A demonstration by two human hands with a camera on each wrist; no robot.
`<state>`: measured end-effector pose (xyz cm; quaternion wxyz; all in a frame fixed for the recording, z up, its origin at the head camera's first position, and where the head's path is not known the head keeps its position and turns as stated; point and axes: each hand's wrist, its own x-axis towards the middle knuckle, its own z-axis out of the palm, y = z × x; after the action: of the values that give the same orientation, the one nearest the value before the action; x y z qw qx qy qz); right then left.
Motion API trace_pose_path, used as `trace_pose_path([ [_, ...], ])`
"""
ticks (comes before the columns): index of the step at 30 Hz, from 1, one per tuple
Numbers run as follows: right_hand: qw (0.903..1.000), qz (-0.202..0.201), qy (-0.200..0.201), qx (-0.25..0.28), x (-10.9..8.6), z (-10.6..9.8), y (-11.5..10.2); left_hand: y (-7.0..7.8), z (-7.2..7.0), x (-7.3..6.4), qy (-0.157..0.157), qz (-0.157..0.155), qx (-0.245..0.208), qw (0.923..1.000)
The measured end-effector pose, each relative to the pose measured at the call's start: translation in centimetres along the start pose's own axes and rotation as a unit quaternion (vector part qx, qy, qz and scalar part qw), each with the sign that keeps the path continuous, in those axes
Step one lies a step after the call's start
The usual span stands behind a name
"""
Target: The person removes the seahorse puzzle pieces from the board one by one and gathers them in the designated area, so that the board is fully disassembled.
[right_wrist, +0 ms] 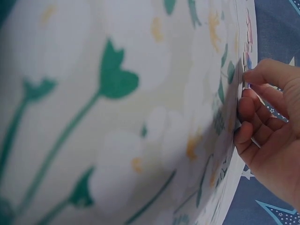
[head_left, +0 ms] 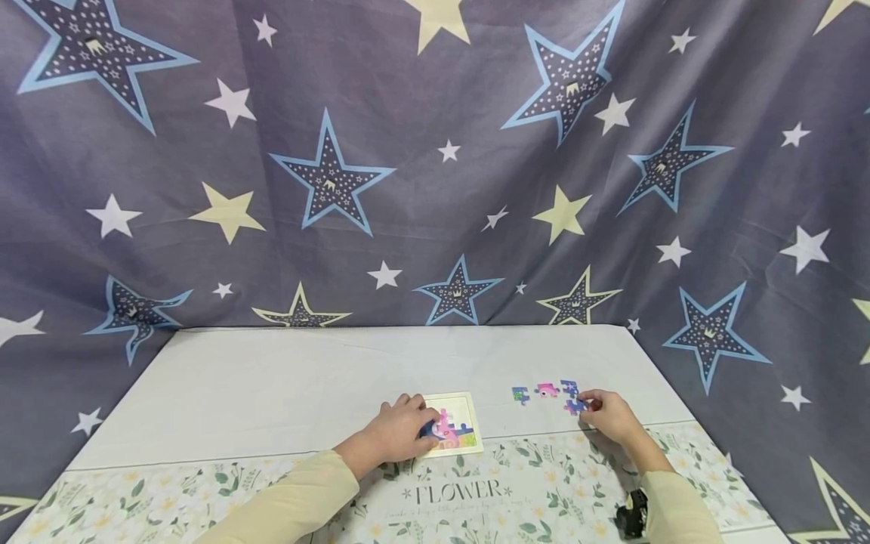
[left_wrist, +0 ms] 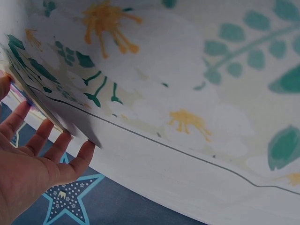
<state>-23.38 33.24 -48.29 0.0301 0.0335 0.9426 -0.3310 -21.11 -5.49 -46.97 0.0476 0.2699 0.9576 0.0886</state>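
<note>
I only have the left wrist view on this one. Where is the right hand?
Observer: The right hand has its fingertips on a blue piece of a puzzle.
Operator: Any pieces left of that one?
Observer: Yes, a pink piece is one.
Operator: Is the tray full?
Observer: No, the tray is bare at its far right corner.

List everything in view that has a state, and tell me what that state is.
Puzzle tray, partly filled, bare at upper right
Pieces inside it, laid mainly in its lower part
Left hand, touching the tray's left side
Right hand, pinching a blue piece
Three other pieces, lying on the table
Flowered mat, spread out
Curtain, hanging, slightly creased
Black device, at the right wrist
</note>
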Motion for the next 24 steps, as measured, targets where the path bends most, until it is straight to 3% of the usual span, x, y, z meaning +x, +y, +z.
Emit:
trace_pose_path([
  [24, 1.0, -0.004, -0.004, 0.001, -0.04, -0.13, -0.24, -0.2, 0.19, -0.07, 0.008, 0.004, 0.0, 1.0],
])
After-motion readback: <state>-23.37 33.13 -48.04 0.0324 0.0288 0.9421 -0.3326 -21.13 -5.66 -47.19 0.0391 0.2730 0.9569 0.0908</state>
